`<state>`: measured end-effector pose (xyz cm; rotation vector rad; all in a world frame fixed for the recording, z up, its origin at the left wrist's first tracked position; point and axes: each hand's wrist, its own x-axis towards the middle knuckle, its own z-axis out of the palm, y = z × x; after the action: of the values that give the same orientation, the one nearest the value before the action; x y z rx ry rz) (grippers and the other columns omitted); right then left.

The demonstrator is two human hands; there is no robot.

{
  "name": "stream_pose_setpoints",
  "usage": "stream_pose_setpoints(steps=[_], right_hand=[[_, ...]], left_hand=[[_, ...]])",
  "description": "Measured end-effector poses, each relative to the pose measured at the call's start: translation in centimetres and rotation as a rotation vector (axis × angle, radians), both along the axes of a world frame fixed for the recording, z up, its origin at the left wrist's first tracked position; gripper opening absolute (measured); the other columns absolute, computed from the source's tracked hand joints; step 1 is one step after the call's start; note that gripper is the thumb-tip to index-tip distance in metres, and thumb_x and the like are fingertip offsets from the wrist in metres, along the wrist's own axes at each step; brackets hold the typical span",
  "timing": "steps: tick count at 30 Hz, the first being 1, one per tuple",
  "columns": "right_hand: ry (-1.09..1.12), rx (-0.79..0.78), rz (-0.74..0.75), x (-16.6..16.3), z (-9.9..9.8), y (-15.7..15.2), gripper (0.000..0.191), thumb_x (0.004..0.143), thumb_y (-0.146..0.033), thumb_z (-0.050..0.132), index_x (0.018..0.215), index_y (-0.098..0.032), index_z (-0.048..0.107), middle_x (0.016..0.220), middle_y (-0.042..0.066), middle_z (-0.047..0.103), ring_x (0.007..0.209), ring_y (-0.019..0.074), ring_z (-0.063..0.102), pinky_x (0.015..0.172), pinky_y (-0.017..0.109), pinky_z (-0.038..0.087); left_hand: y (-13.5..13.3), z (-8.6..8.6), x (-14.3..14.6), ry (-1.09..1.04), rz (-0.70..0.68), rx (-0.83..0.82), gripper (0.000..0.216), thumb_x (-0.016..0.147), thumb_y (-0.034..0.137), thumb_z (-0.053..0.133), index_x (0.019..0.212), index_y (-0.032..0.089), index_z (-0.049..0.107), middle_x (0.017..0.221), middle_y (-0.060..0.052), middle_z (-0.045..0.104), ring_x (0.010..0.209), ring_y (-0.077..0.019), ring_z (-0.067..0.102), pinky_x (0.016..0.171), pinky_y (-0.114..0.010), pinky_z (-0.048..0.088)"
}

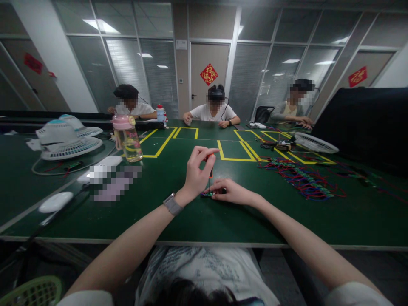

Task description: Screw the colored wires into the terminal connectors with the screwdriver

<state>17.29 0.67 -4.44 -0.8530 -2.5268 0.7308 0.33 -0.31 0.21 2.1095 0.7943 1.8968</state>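
My left hand (196,170), with a grey watch on its wrist, is closed round the red and black handle of a small screwdriver (210,172) that stands upright, tip down. The tip meets a small green part (208,194) lying on the green table (191,216). My right hand (230,192) lies on the table just right of the tip, its fingers pinched on that small part and holding it down. Both hands are in the middle of the table, in front of me.
A pile of red, blue and green wired parts (302,180) lies to the right. A pink-lidded water bottle (126,138), white fans (65,140) and white devices (55,201) stand to the left. Three people sit at the far edge. Yellow tape rectangles (234,151) mark the table.
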Motion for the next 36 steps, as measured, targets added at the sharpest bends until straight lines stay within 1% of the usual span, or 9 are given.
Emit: stream_pose_setpoints(steps=[3,7,14,17,21,25,29,33,36], right_hand=[[0.005,0.003,0.0,-0.02,0.02,0.0,0.03,0.086,-0.021,0.062,0.115,-0.018,0.071,0.086,0.004,0.061,0.069,0.0122,0.052,0.063,0.023,0.042],[0.012,-0.009,-0.005,-0.02,0.0,-0.01,0.03,0.086,-0.022,0.062,0.115,-0.018,0.071,0.085,0.004,0.061,0.069,0.0121,0.052,0.063,0.023,0.043],[0.016,-0.011,-0.001,0.02,-0.11,0.1,0.03,0.086,-0.022,0.063,0.115,-0.018,0.071,0.085,0.004,0.06,0.07,0.0123,0.052,0.063,0.023,0.043],[0.025,-0.018,-0.002,0.03,-0.18,0.13,0.03,0.085,-0.021,0.063,0.114,-0.018,0.071,0.081,0.003,0.059,0.068,0.0121,0.052,0.063,0.023,0.043],[0.035,-0.019,0.008,0.03,-0.19,0.15,0.03,0.086,-0.021,0.062,0.114,-0.018,0.071,0.084,0.003,0.06,0.069,0.0126,0.053,0.064,0.024,0.044],[0.03,0.0,0.016,0.01,-0.11,0.1,0.03,0.086,-0.021,0.062,0.115,-0.017,0.071,0.087,0.005,0.062,0.071,0.013,0.054,0.067,0.024,0.044],[0.017,-0.009,0.005,0.0,-0.1,0.09,0.03,0.086,-0.022,0.062,0.115,-0.018,0.071,0.087,0.004,0.062,0.071,0.0127,0.053,0.064,0.023,0.044],[0.017,-0.022,-0.003,-0.01,-0.09,0.09,0.029,0.086,-0.023,0.062,0.114,-0.019,0.071,0.085,0.003,0.06,0.069,0.0121,0.052,0.062,0.022,0.043],[0.017,-0.02,-0.001,-0.01,-0.05,0.07,0.029,0.086,-0.022,0.062,0.113,-0.019,0.071,0.085,0.003,0.061,0.068,0.012,0.052,0.062,0.023,0.043]], left_hand=[[0.18,-0.26,-0.05,-0.02,-0.082,-0.052,0.03,0.098,0.022,0.04,0.114,0.022,0.065,0.109,-0.006,0.063,0.096,-0.015,0.062,0.083,-0.028,0.051],[0.38,-0.56,0.02,-0.074,-0.141,-0.108,0.031,0.098,0.025,0.041,0.122,0.021,0.06,0.113,-0.008,0.067,0.09,-0.0146,0.066,0.079,-0.028,0.054],[-0.03,-0.07,0.09,-0.025,-0.002,0.009,0.016,0.088,0.023,0.062,0.102,0.021,0.068,0.094,-0.003,0.063,0.084,-0.0136,0.06,0.074,-0.025,0.051],[-0.08,0.01,-0.01,-0.007,0.019,0.023,0.016,0.09,0.024,0.057,0.1,0.022,0.07,0.096,-0.004,0.059,0.089,-0.0146,0.059,0.077,-0.027,0.051],[0.19,-0.39,-0.07,-0.028,-0.111,-0.048,0.03,0.098,0.024,0.04,0.116,0.022,0.064,0.115,-0.007,0.062,0.101,-0.0168,0.062,0.085,-0.03,0.052],[0.43,-0.76,0.04,-0.076,-0.178,-0.109,0.032,0.098,0.025,0.04,0.126,0.022,0.057,0.121,-0.009,0.063,0.092,-0.0154,0.066,0.081,-0.03,0.055],[0.33,-0.54,0.13,-0.056,-0.07,-0.058,0.025,0.093,0.024,0.052,0.115,0.021,0.063,0.106,-0.007,0.067,0.09,-0.0153,0.065,0.078,-0.027,0.053],[0.09,-0.15,0.07,-0.01,0.065,0.035,0.014,0.086,0.024,0.063,0.099,0.021,0.069,0.094,-0.003,0.06,0.086,-0.014,0.059,0.077,-0.026,0.05],[0.08,-0.12,0.0,0.0,0.042,0.03,0.018,0.09,0.025,0.058,0.104,0.022,0.069,0.099,-0.005,0.059,0.091,-0.0147,0.059,0.08,-0.027,0.05]])
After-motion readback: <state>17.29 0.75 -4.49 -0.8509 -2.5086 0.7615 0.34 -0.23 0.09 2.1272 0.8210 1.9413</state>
